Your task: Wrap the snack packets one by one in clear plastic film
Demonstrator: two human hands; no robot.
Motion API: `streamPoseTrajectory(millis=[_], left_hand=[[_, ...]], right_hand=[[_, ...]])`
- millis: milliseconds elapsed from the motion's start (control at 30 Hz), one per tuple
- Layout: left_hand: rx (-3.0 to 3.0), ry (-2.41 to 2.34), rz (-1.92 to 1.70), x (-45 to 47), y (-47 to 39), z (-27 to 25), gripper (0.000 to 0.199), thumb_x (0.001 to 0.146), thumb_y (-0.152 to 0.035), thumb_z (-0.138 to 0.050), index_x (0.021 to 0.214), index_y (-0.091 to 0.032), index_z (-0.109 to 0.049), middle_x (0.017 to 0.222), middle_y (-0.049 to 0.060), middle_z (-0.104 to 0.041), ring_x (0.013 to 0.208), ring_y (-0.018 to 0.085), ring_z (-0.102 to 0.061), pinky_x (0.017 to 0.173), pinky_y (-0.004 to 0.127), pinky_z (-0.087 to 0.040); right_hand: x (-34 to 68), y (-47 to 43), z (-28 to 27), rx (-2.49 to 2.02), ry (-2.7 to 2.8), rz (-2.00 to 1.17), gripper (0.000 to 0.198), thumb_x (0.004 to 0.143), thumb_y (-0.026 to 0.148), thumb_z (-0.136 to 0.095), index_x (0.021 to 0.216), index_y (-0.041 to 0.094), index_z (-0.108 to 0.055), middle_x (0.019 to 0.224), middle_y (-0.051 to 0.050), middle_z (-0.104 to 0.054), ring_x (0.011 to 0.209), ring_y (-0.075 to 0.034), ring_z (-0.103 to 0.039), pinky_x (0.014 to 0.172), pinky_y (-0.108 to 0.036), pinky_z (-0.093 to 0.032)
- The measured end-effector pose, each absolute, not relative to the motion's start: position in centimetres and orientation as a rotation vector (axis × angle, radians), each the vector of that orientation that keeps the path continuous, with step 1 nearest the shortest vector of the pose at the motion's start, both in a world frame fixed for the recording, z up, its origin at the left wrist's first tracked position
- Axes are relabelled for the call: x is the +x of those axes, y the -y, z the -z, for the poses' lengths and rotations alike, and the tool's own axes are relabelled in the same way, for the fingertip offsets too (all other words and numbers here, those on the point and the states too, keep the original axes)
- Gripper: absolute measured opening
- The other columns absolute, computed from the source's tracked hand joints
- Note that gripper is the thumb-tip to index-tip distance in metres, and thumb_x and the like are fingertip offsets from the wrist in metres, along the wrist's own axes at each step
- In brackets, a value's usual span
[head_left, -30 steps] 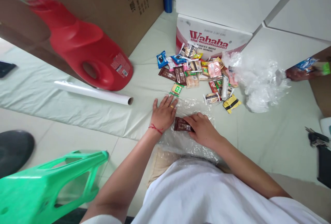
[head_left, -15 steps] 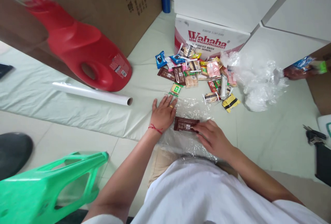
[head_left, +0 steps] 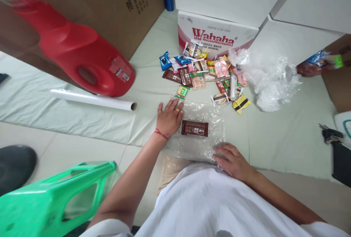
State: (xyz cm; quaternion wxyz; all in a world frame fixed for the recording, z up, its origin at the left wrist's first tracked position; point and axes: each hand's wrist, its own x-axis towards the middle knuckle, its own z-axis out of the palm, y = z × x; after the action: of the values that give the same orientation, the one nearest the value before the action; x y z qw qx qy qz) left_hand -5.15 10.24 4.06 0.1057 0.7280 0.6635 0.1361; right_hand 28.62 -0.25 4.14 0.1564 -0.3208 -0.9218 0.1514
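A brown-wrapped snack bar (head_left: 195, 128) lies flat on a clear plastic sheet (head_left: 189, 150) right in front of me. My left hand (head_left: 169, 117) rests on the sheet's left edge, palm down with fingers stretched out, just left of the bar. At the sheet's lower right corner is my right hand (head_left: 232, 159); its fingers reach over the plastic, and whether they pinch the film is hard to see. Beyond my left fingertips sits a small green-and-yellow snack packet (head_left: 182, 91). Several more wrapped snacks (head_left: 199, 82) form a pile behind it.
A Wahaha carton (head_left: 219, 34) stands behind the snacks, with crumpled clear plastic bags (head_left: 274, 83) to its right. On the left are a red jug (head_left: 90, 58) and a white roll (head_left: 93, 99). A green stool (head_left: 35, 204) stands lower left; scissors (head_left: 331, 134) lie far right.
My right hand has let go of the brown snack bar and moved down and right to the sheet's corner. The left hand stays on the sheet. The whole view has shifted slightly.
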Motion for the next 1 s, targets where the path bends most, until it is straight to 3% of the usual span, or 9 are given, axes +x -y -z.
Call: streamPoseTrajectory(millis=[167, 300, 533, 633, 733, 800, 900, 1000], left_hand=[[2.1, -1.923, -0.446, -5.9, -10.5, -4.1, 0.053, 0.105, -0.038, -0.032, 0.151, -0.027, -0.055, 0.168, 0.009, -0.041, 0.157, 0.029, -0.036, 0.128, 0.063, -0.021], [2.109, -1.882, -0.572, -7.5, -10.9, -4.0, 0.049, 0.1, -0.039, -0.043, 0.143, -0.023, -0.062, 0.166, 0.01, -0.044, 0.159, 0.03, -0.031, 0.127, 0.056, -0.031], [2.234, -1.727, -0.724, -9.4, -10.5, -5.3, 0.039, 0.091, -0.026, -0.052, 0.124, -0.026, -0.073, 0.159, 0.007, -0.049, 0.155, 0.031, -0.032, 0.128, 0.056, -0.031], [2.276, -1.666, -0.81, -10.1, -9.3, -6.3, 0.036, 0.09, -0.023, -0.049, 0.113, -0.028, -0.077, 0.153, 0.006, -0.056, 0.155, 0.028, -0.033, 0.128, 0.054, -0.033], [2.322, -1.545, -0.74, -11.3, -7.4, -7.2, 0.044, 0.085, -0.021, -0.047, 0.114, -0.032, -0.078, 0.15, 0.002, -0.061, 0.158, 0.028, -0.03, 0.13, 0.058, -0.026], [2.353, -1.441, -0.617, -12.2, -5.9, -7.7, 0.053, 0.078, -0.02, -0.049, 0.122, -0.035, -0.076, 0.156, 0.0, -0.057, 0.161, 0.03, -0.025, 0.132, 0.062, -0.017], [2.391, -1.343, -0.465, -12.9, -3.7, -7.9, 0.072, 0.068, -0.02, -0.054, 0.137, -0.035, -0.069, 0.17, 0.0, -0.039, 0.164, 0.036, -0.012, 0.131, 0.068, -0.008], [2.413, -1.357, -0.34, -12.8, -2.3, -7.4, 0.082, 0.069, -0.023, -0.063, 0.151, -0.034, -0.058, 0.176, 0.004, -0.022, 0.164, 0.042, -0.003, 0.129, 0.072, -0.005]], right_hand=[[27.7, -1.4, -6.6, -0.96, 2.424, -0.691, 0.018, 0.099, 0.027, -0.063, 0.109, 0.032, -0.077, 0.124, -0.006, -0.075, 0.115, -0.028, -0.063, 0.098, -0.052, -0.056], [26.4, -4.8, -9.5, -0.985, 2.167, -0.99, 0.013, 0.098, 0.032, -0.065, 0.101, 0.03, -0.077, 0.1, -0.006, -0.076, 0.096, -0.024, -0.066, 0.09, -0.046, -0.055], [24.1, -10.3, -9.2, -1.419, 1.592, -1.405, 0.037, 0.086, 0.057, -0.072, 0.087, 0.021, -0.074, 0.077, -0.002, -0.069, 0.069, -0.016, -0.058, 0.066, -0.029, -0.046], [23.4, -11.7, -8.2, -1.5, 1.484, -1.434, 0.041, 0.081, 0.06, -0.075, 0.083, 0.019, -0.072, 0.072, 0.0, -0.064, 0.064, -0.014, -0.051, 0.06, -0.026, -0.038], [22.8, -12.6, -7.7, -1.56, 1.421, -1.446, 0.04, 0.078, 0.058, -0.075, 0.081, 0.018, -0.07, 0.069, 0.001, -0.062, 0.061, -0.013, -0.048, 0.057, -0.025, -0.034], [22.6, -12.8, -7.5, -1.584, 1.411, -1.448, 0.039, 0.078, 0.056, -0.075, 0.081, 0.018, -0.07, 0.068, 0.001, -0.061, 0.059, -0.012, -0.046, 0.056, -0.025, -0.033], [22.3, -13.0, -7.2, -1.595, 1.406, -1.448, 0.037, 0.078, 0.054, -0.073, 0.079, 0.017, -0.069, 0.067, 0.002, -0.06, 0.057, -0.011, -0.044, 0.055, -0.025, -0.031], [22.2, -13.2, -6.9, -1.6, 1.394, -1.46, 0.037, 0.078, 0.054, -0.073, 0.08, 0.017, -0.07, 0.067, 0.002, -0.06, 0.056, -0.011, -0.043, 0.054, -0.025, -0.029]])
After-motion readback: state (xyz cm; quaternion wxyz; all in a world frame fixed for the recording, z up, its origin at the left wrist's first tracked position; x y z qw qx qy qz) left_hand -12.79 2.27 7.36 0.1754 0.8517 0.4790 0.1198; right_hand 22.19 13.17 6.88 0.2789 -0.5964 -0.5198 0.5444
